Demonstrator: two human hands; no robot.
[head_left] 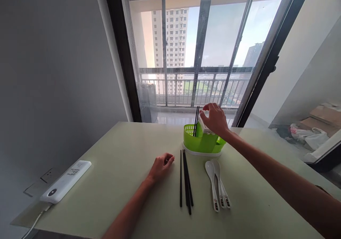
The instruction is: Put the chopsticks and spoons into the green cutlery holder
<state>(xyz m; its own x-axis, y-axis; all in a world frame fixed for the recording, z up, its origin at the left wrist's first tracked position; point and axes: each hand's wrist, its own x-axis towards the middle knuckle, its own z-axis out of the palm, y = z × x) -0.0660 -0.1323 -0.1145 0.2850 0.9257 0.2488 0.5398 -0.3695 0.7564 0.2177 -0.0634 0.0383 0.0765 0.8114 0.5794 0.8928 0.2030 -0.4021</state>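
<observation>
The caddy (pixel 197 144) stands on the table (pixel 119 175), near its far edge and right of the middle; a hard push there could slide it toward that edge. The power strip (pixel 68 182) lies along the left edge, toward the near left corner; a tug on its cord (pixel 36 223) could drag it.

The right hand (pixel 214 118) is over the caddy's white top part, fingers arched and partly open from the thumb; I cannot tell whether they grip or touch anything. If the wrist drops, it could tip the caddy. The left hand (pixel 161 166) rests left of the loose chopsticks, loosely curled and half open, with nothing visible in it.

The three spoons (pixel 210 171) lie before the caddy, handles toward the near edge; they overlap, so moving one could shift the others. The loose chopsticks (pixel 188 185) also point to the near edge, and a sideways sweep of the left hand might scatter them. Two standing chopsticks (pixel 195 125) lean in the caddy's left compartment; a bump from the right thumb could knock them askew.
</observation>
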